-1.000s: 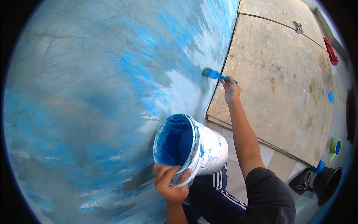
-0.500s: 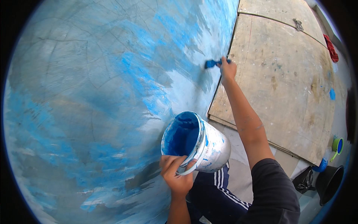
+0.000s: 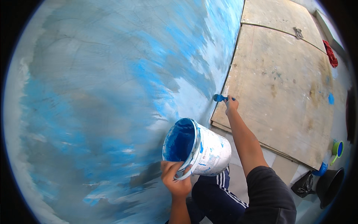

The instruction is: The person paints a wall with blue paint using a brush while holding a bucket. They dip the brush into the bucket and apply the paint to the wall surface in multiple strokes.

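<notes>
My left hand (image 3: pixel 176 180) grips the rim and handle of a white paint bucket (image 3: pixel 214 153), tilted so its mouth faces the wall. Blue paint coats its inside, and splashes mark its outer side. Farther off, my right hand (image 3: pixel 231 105) is closed around the handle of a blue paintbrush (image 3: pixel 220 98). The bristles point left, at the low part of the wall (image 3: pixel 93 112); whether they touch it I cannot tell. That wall is streaked with bright blue over grey and pale blue.
Stained wooden boards (image 3: pixel 283 89) lie along the wall's foot at the right. Beyond them are a red cloth (image 3: pixel 330 53) and a grey rag (image 3: pixel 298 33). A green dipper (image 3: pixel 338 148), a black basin (image 3: pixel 329 187) and a black plastic bag (image 3: pixel 304 184) sit at the lower right.
My right hand has brought the brush nearer, down along the wall's lower edge toward the bucket. The left hand still holds the bucket, which has hardly shifted. The view has tilted slightly.
</notes>
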Demonstrator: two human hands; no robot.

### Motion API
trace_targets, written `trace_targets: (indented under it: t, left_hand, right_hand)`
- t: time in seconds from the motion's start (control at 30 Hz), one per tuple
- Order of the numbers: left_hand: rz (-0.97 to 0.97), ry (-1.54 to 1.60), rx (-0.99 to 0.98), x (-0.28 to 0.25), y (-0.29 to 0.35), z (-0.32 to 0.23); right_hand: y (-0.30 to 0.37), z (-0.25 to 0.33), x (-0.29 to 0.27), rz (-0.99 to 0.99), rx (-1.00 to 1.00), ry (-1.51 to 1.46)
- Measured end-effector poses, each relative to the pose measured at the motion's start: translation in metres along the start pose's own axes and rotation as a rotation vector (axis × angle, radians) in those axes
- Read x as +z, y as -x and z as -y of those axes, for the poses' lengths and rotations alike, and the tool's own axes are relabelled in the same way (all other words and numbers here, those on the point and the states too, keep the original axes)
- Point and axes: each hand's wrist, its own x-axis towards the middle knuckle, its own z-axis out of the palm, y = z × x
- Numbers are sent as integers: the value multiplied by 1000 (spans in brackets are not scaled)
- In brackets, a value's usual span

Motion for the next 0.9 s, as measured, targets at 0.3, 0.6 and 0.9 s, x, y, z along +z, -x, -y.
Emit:
trace_targets:
  t: [0.3,0.6,0.9]
  left_hand:
    - [-116,-63,-84,-64,31,8]
    - [-119,-92,-89,-107,54,-2]
    - [-227,-206,-145,-175,110,-25]
  right_hand:
    - [165,105,85,556,-93,-312]
    - [52,-48,-19,42,58,-207]
    - [251,41,101,265,-339,101]
